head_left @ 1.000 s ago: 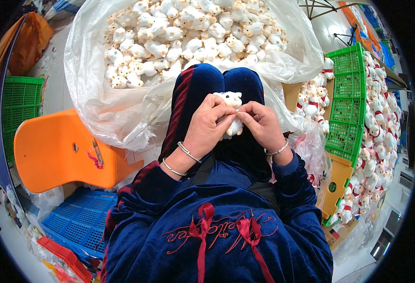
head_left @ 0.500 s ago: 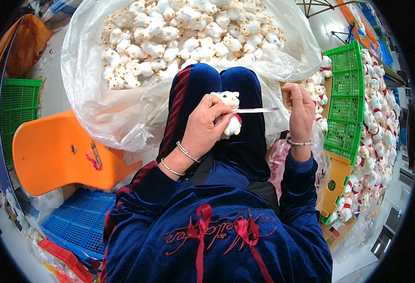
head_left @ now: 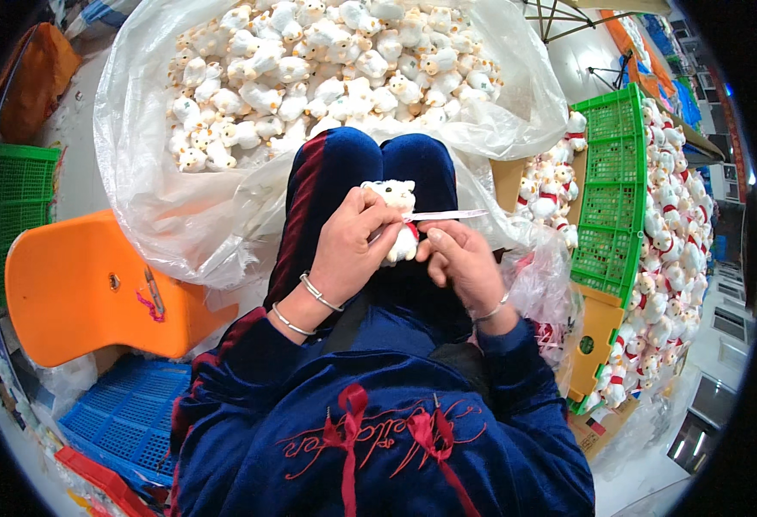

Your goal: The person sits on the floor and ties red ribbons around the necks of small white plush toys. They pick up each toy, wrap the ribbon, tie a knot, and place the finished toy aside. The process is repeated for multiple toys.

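Over my lap, my left hand (head_left: 357, 237) is closed on a small white plush animal (head_left: 401, 246) that has a red band around its neck. The toy's head (head_left: 393, 195) sticks out above my fingers, its body below. A narrow pale strip (head_left: 452, 214) extends rightward from beside my left fingertips; its kind does not show. My right hand (head_left: 465, 265) is close by the toy's right side, just under the strip. Its thumb and fingers are curled together near the red band, and anything between them is too small to make out.
Beyond my knees, a clear plastic sheet (head_left: 150, 185) carries a heap of white plush animals (head_left: 301, 73). Plush toys with red bands (head_left: 667, 250) lie at right beside a green crate (head_left: 607, 189). On my left are an orange chair (head_left: 77, 293) with snips (head_left: 155, 289) and a blue crate (head_left: 129, 414).
My right hand has come in from the right to the toy, its fingers curled. My left hand still holds the toy. The whole view has shifted slightly.
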The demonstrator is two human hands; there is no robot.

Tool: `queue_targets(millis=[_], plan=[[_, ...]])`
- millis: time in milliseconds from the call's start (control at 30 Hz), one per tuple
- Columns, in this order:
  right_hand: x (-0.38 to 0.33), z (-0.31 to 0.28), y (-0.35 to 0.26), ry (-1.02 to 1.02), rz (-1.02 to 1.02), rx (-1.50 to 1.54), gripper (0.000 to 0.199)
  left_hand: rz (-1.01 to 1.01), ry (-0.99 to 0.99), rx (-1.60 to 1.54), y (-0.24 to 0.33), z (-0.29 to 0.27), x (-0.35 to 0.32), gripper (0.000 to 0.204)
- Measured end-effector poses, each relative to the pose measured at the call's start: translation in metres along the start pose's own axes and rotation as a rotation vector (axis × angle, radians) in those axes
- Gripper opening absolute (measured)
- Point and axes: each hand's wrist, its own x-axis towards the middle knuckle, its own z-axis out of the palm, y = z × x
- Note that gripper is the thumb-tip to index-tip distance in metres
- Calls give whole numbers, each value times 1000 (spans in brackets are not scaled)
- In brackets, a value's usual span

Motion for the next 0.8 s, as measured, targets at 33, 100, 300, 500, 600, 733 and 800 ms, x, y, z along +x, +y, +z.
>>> queue_targets(millis=[33,100,300,500,600,733,800], plan=[[4,6,7,34,-52,122,30,-9,-1,-8,0,1,0,12],[6,24,4,94,-127,265,28,-31,-3,-20,2,0,-2,12],[10,19,8,51,-539,-219,11,-32,-11,-29,2,-2,0,12],[1,14,-20,-224,-697,-757,16,-31,11,-17,0,-3,1,9],[0,1,-22,-278,-478,-505,18,-77,-18,-45,4,-5,3,9],[5,2,-17,-186,-204,-285,16,-81,-33,-44,4,-6,4,10],[8,14,-16,-102,-196,-142,20,-77,-33,-50,3,-6,4,10]])
